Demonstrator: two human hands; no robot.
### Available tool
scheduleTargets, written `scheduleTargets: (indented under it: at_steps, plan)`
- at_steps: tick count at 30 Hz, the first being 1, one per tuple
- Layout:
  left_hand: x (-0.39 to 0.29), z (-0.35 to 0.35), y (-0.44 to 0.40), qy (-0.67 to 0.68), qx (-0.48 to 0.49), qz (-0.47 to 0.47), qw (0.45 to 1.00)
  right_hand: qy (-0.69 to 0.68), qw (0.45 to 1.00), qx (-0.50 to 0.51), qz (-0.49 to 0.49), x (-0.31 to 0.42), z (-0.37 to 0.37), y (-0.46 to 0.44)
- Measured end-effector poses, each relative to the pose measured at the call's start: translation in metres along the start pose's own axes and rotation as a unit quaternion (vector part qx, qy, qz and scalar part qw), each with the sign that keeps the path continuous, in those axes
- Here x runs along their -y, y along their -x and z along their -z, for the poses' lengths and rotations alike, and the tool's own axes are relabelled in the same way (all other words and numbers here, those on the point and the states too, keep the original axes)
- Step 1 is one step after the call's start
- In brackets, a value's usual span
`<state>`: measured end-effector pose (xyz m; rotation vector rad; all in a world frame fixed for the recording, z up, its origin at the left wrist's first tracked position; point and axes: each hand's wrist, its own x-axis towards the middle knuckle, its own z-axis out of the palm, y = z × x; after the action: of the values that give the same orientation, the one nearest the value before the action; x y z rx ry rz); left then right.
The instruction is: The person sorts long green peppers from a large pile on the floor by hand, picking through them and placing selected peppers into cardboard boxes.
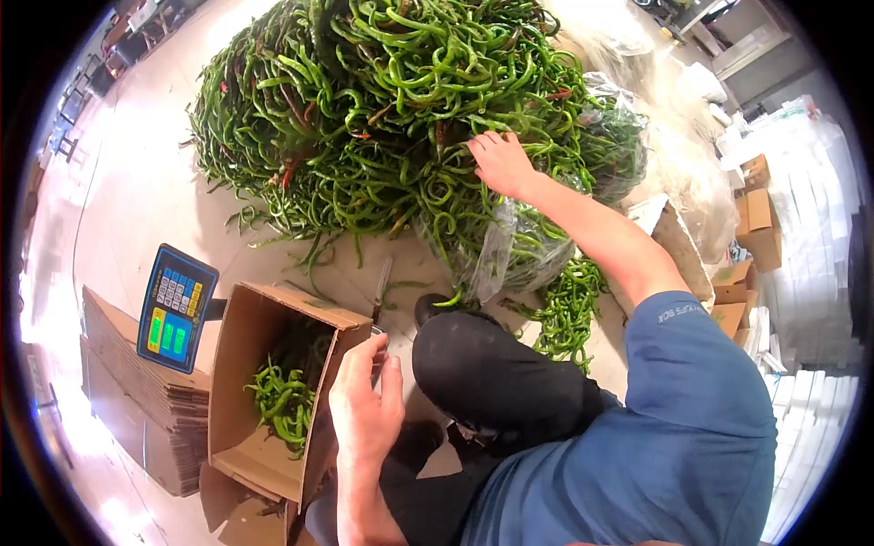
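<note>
A big heap of green peppers with a few red ones fills the top middle. My right hand reaches onto the heap's right side, palm down, its fingers resting among the peppers; what they hold, if anything, is hidden. Beside the right edge of an open cardboard box, my left hand is raised with its thumb and fingers apart and nothing between them. Several green peppers lie inside this box. Clear plastic bags with peppers lie just below my right hand.
A scale display stands left of the box, over stacked flat cardboard. Loose peppers lie near my knee. More cardboard boxes and white stacked material are at the right.
</note>
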<state>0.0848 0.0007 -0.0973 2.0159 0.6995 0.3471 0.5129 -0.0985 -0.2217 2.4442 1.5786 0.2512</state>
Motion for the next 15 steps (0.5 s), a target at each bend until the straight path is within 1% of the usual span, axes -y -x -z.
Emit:
scheduleTargets:
  at_steps: [3,4,7,8,11,12,15]
  plan:
    - [0.001,-0.003,0.001,-0.009,0.009,0.006,1.000,-0.006,0.999,-0.048,0.014,0.001,-0.004,0.004]
    - [0.001,-0.003,0.000,-0.016,0.013,-0.001,1.000,-0.008,0.994,-0.109,0.013,0.003,0.000,0.006]
    - [0.002,-0.006,-0.001,-0.030,0.023,-0.009,0.999,0.050,0.979,-0.197,-0.003,0.008,0.020,0.007]
    - [0.003,-0.007,-0.002,-0.029,0.026,-0.007,0.999,0.053,0.989,-0.130,-0.036,0.007,0.021,0.003]
    - [0.006,-0.011,-0.004,-0.034,0.035,-0.011,0.999,0.049,0.993,-0.063,-0.085,0.000,0.030,-0.006]
    - [0.006,-0.012,-0.005,-0.039,0.035,-0.016,0.998,0.062,0.989,-0.101,-0.092,-0.009,0.017,-0.010]
    - [0.005,-0.013,-0.005,-0.050,0.032,-0.027,0.998,0.012,0.991,-0.064,-0.119,-0.026,0.013,-0.018]
